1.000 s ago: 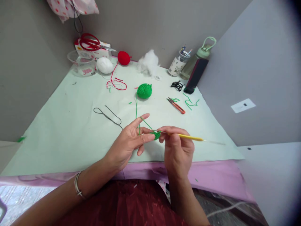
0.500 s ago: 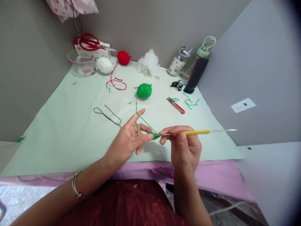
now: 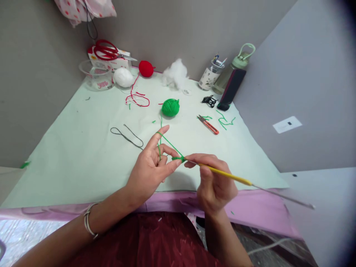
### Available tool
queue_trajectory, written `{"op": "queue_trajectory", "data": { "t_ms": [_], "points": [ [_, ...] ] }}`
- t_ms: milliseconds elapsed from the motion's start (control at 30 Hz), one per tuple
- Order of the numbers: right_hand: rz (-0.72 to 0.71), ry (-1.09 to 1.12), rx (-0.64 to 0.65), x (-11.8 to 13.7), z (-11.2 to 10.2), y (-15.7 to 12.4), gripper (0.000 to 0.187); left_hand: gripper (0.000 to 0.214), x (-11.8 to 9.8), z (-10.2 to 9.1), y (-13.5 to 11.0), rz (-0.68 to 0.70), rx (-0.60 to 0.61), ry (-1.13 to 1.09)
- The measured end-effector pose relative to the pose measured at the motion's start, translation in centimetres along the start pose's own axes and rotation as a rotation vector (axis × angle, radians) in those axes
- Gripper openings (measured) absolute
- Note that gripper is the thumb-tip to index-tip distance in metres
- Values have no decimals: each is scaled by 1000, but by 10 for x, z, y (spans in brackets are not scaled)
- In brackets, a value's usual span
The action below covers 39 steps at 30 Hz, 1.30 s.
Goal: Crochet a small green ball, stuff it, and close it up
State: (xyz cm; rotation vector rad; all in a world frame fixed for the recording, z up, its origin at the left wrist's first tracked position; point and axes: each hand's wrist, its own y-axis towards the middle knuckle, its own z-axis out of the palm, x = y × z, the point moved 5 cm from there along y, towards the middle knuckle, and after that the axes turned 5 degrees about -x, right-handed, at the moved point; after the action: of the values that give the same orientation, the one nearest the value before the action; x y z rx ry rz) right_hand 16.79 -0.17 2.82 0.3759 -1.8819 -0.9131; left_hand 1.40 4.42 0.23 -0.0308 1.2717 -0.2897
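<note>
We pinch small green crochet piece (image 3: pixel 179 159) in left hand (image 3: pixel 150 168), index raised, yarn strand (image 3: pixel 169 142) over it. Right hand (image 3: pixel 215 181) fingers closed on crochet hook (image 3: pixel 230 177); long axis runs lower-right, tip at piece. Green yarn ball (image 3: pixel 170 107) well beyond. Table edge (image 3: pixel 172 202) just below hands.

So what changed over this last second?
The right hand tipped the hook: its back end swung from level down toward the lower right, tip kept at the green piece. The left hand stayed, strand over its forefinger. The yarn ball and snips lie unmoved.
</note>
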Motion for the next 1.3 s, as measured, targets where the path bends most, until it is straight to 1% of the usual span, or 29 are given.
{"op": "queue_trajectory", "data": {
  "t_ms": [67, 133, 200, 233, 267, 300, 367, 433, 467, 500, 567, 633, 700, 767, 833, 867, 900, 933, 1000, 1067, 1100, 1200, 1300],
  "points": [
    [-96, -94, 26, 2, 3, -4, 33, 97, 1, 2, 1, -8, 7, -23],
    [-201, -224, 24, 3, 5, -11, 41, 103, 4, 4, 2, -42, 48, -77],
    [-286, -317, 6, 5, 7, -15, 43, 103, 6, 7, 4, -113, 106, -173],
    [-291, -315, -6, 5, 7, -15, 41, 99, 7, 8, 5, -163, 134, -226],
    [-257, -271, -22, 4, 5, -13, 36, 93, 7, 8, 5, -216, 150, -276],
    [-185, -192, -47, 1, 3, -9, 32, 85, 7, 8, 5, -263, 157, -315],
    [20, 25, -117, -7, -1, -1, 25, 70, 6, 6, 6, -314, 155, -350],
    [210, 232, -160, -15, -2, 5, 22, 65, 3, 4, 7, -296, 140, -352],
    [270, 305, -157, -18, 0, 7, 21, 66, 2, 3, 7, -274, 137, -347],
    [301, 347, -139, -19, 2, 9, 20, 68, 2, 4, 7, -253, 139, -336],
    [308, 340, -91, -19, 7, 10, 17, 73, 3, 6, 6, -211, 148, -301],
    [277, 257, -76, -17, 9, 8, 18, 77, 4, 8, 6, -162, 140, -253],
    [215, 136, -76, -13, 9, 3, 21, 81, 5, 9, 6, -111, 108, -214],
    [86, -25, -83, -7, 9, -2, 25, 82, 5, 10, 5, -88, 93, -213],
    [-89, -176, -97, 0, 9, -6, 33, 77, 7, 12, 4, -138, 119, -263],
    [-143, -213, -100, 2, 8, -6, 36, 73, 9, 13, 4, -188, 140, -301],
    [-152, -209, -104, 2, 8, -6, 36, 68, 10, 13, 4, -243, 155, -340],
    [-106, -159, -113, -1, 6, -4, 33, 63, 11, 12, 4, -290, 162, -374],
    [81, 25, -157, -10, 2, 2, 25, 54, 10, 9, 7, -322, 150, -415],
    [248, 216, -200, -18, 1, 5, 21, 50, 8, 5, 9, -285, 120, -418],
    [295, 279, -198, -20, 3, 6, 19, 49, 7, 5, 9, -260, 114, -405],
    [342, 312, -109, -23, 10, 5, 15, 49, 7, 7, 8, -196, 122, -333],
    [391, 327, -81, -26, 11, 3, 15, 47, 8, 8, 6, -146, 117, -260]
  ]
}}
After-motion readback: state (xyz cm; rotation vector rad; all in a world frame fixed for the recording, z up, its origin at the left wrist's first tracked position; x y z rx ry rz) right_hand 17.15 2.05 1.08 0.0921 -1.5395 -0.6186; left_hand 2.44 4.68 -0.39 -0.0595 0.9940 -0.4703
